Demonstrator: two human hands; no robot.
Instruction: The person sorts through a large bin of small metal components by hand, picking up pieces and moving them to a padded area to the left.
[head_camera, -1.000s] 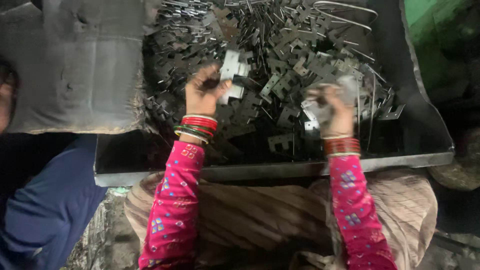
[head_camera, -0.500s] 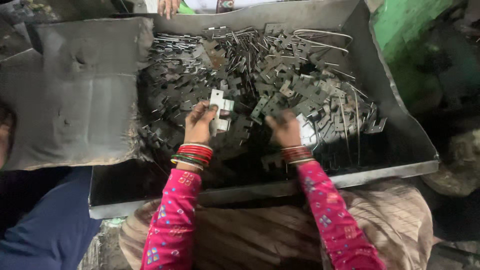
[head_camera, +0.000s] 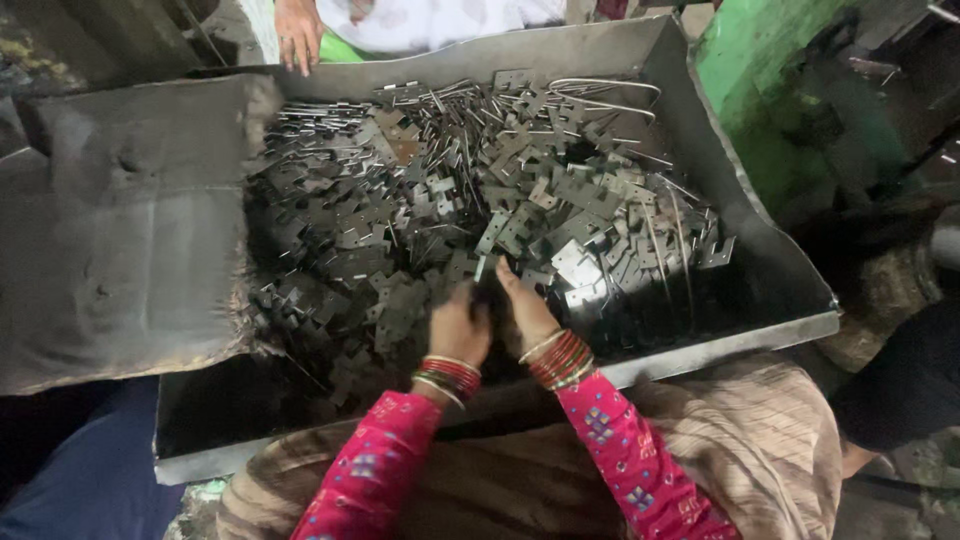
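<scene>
1. Near the front middle of the metal tray (head_camera: 760, 345), the left hand (head_camera: 458, 328) and the right hand (head_camera: 525, 315) come together, touching or almost touching, over the pile of hinge plates (head_camera: 470, 215).
2. Between the two hands a small flat metal piece (head_camera: 487, 270) stands up, its long axis roughly upright in the head view and pointing away from the person. Both hands appear closed on it, though the fingers are partly hidden, so the exact grip is hard to tell.
3. That piece sits right at the fingertips of both hands; neither is clearly nearer. The rest of the pile lies ahead of the hands and to both sides, spreading toward the far wall of the tray.
4. Each plate is thin, grey and dull-shiny, with notched or knuckled edges; they lie jumbled at all angles, mixed with a few bent wire rods (head_camera: 600, 95) near the far right.
5. A grey sack (head_camera: 120, 230) covers the tray's left side, and another person's hand (head_camera: 298, 35) rests at the far rim.
</scene>
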